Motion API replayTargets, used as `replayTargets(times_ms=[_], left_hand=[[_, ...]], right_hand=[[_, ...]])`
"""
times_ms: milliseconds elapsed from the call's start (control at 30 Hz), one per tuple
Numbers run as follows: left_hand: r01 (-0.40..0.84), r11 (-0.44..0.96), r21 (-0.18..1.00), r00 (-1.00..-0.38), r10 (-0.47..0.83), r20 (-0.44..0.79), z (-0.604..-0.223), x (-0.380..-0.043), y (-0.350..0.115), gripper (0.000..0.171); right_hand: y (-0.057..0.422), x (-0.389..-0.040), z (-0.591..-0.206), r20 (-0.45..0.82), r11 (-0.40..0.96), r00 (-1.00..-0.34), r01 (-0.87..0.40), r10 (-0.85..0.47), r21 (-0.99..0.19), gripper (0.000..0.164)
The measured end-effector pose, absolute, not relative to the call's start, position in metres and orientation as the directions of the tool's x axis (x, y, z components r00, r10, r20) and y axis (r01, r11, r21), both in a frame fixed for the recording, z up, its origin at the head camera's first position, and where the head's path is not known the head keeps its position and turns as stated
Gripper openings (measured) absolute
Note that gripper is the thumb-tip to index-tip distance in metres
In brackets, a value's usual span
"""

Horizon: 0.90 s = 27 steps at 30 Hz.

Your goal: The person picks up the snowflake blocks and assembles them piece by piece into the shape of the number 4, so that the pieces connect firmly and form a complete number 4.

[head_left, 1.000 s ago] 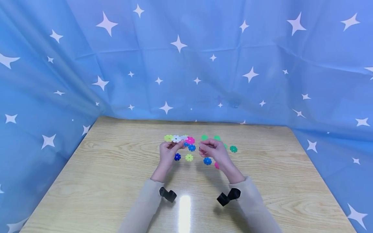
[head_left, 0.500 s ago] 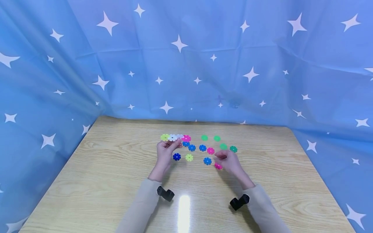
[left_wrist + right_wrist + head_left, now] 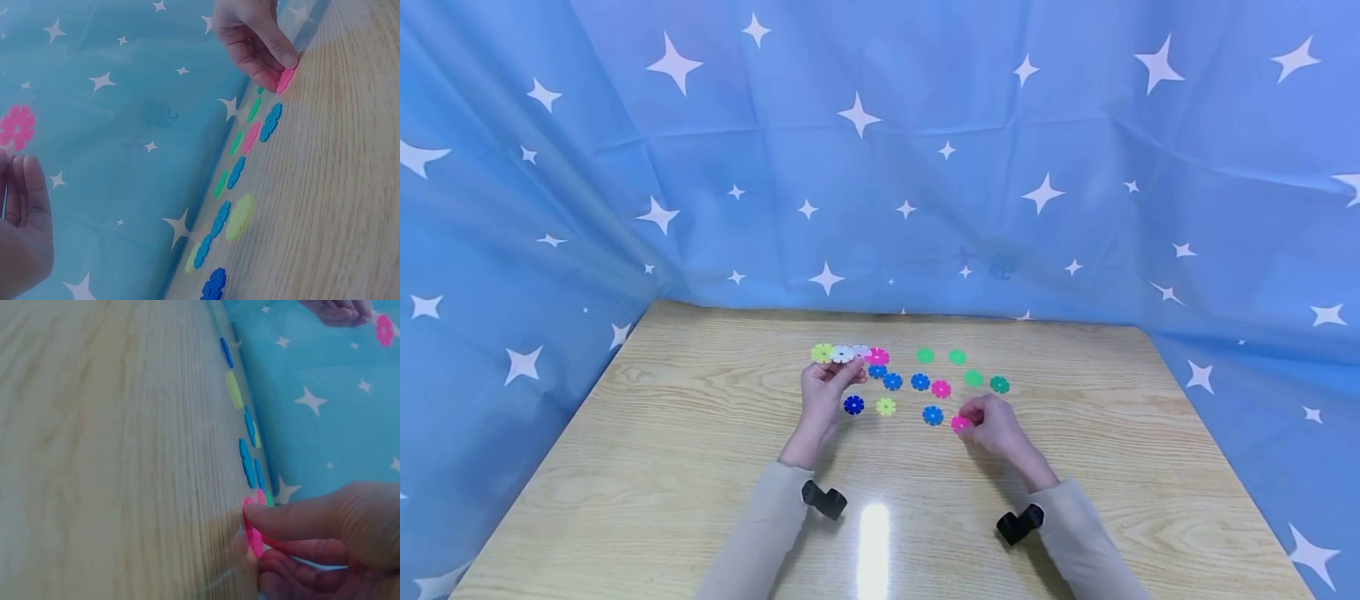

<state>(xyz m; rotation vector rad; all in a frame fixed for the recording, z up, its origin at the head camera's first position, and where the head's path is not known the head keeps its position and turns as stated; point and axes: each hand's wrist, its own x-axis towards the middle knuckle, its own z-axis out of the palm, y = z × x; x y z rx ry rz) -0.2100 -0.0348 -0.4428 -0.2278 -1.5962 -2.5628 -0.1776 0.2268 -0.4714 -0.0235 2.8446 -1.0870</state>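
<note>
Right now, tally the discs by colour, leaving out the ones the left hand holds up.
Pink discs: 2, one pinched by the right hand
Blue discs: 5, one darker
Green discs: 4, one darker
Yellow discs: 2, one clear only in the wrist views
Total: 13

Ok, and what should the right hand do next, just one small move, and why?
Probably lift the pink disc toward the joined row: the right hand pinches that disc at the table, while the left hand holds the row, its pink end on the right.
</note>
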Motion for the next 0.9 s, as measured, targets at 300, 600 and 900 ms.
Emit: replayTargets(times_ms=[300, 600, 900], left_hand=[[0.171, -0.446, 0.878, -0.983, -0.018, 0.182, -0.4427, -0.2099, -0.0346, 0.004], [0.186, -0.452, 0.872, -0.980, -0.022, 0.198, -0.4450, -0.2095, -0.0345, 0.005], [0.162, -0.449, 0.879, -0.986, -0.032, 0.166, -0.4444, -0.2086, -0.0325, 0.018]], right_hand=[[0.2266, -0.1823, -0.4691, -0.117, 0.789, -0.992, 0.034, -0.049, -0.614, 0.023], [0.2314, -0.1795, -0.4773, 0.006, 0.679, -0.998, -0.051, -0.068, -0.732, 0.019], [0.2287, -0.1785, -0.4744, 0.086, 0.591, -0.996, -0.091, -0.037, -0.801, 0.014]])
